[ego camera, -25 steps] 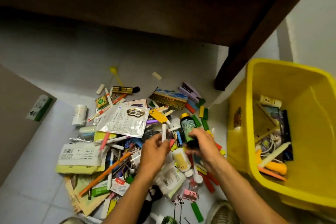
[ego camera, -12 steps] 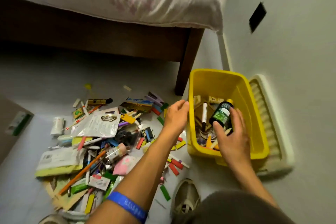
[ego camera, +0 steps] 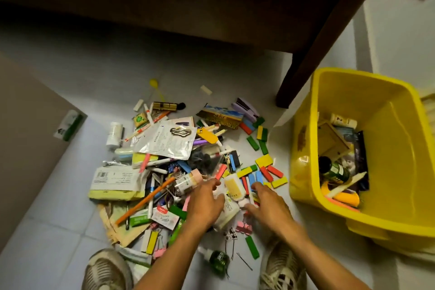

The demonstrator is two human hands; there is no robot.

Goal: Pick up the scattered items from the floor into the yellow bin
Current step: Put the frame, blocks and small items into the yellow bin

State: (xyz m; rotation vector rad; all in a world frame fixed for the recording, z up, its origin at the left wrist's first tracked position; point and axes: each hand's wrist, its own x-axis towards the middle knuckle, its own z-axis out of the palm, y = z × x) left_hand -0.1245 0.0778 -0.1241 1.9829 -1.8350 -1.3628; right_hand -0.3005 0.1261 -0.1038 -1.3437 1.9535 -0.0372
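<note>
The scattered items (ego camera: 179, 167) lie in a heap on the floor: pens, coloured blocks, packets, clips and small bottles. The yellow bin (ego camera: 303, 162) stands to the right and holds several things, among them a dark green bottle (ego camera: 334, 169). Both hands are low over the near side of the heap. My left hand (ego camera: 204, 202) lies over a large white bottle (ego camera: 227, 213), thumb against it. My right hand (ego camera: 268, 205) reaches with spread fingers onto the blue and red blocks (ego camera: 255, 176). A small cream glue bottle (ego camera: 233, 186) lies between the hands.
A dark bed leg (ego camera: 313, 54) stands right behind the bin, with the bed frame across the top. A brown panel (ego camera: 23, 129) borders the left. My two shoes (ego camera: 106, 268) (ego camera: 282, 268) flank a green bottle (ego camera: 217, 259) near the bottom edge.
My right hand carried the dark green bottle to the bin and left it inside. Both hands have come back from the bin to the heap, holding nothing.
</note>
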